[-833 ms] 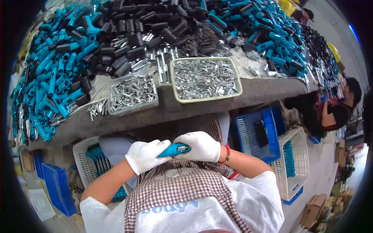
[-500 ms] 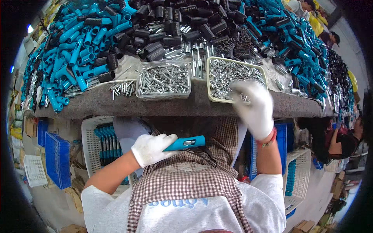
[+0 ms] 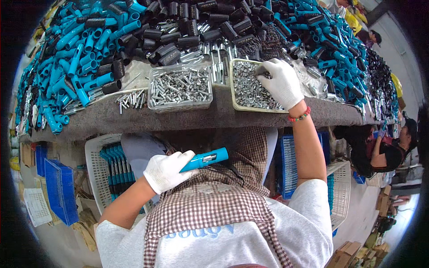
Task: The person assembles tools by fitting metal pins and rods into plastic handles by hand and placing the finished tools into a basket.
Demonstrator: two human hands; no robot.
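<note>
Since the earlier frame, right hand [image 3: 281,82] has left the handle [image 3: 205,159] for the nut tray [image 3: 239,105] on the counter [image 3: 111,118], fingers pinching (contents hidden). Left hand [image 3: 167,172] grips the blue handle over the lap; its assembly appears unfinished.

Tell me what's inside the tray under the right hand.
The tray holds small silvery metal pieces. The gloved right hand covers its far corner, hiding what the fingers touch.

This is a factory assembly workshop. The desk [image 3: 134,118] carries heaps of blue tubes [image 3: 76,58], black sleeves [image 3: 187,22] and trays of screws [image 3: 179,87], with plastic crates [image 3: 60,190] beneath and another worker [image 3: 380,152] seated nearby
</note>
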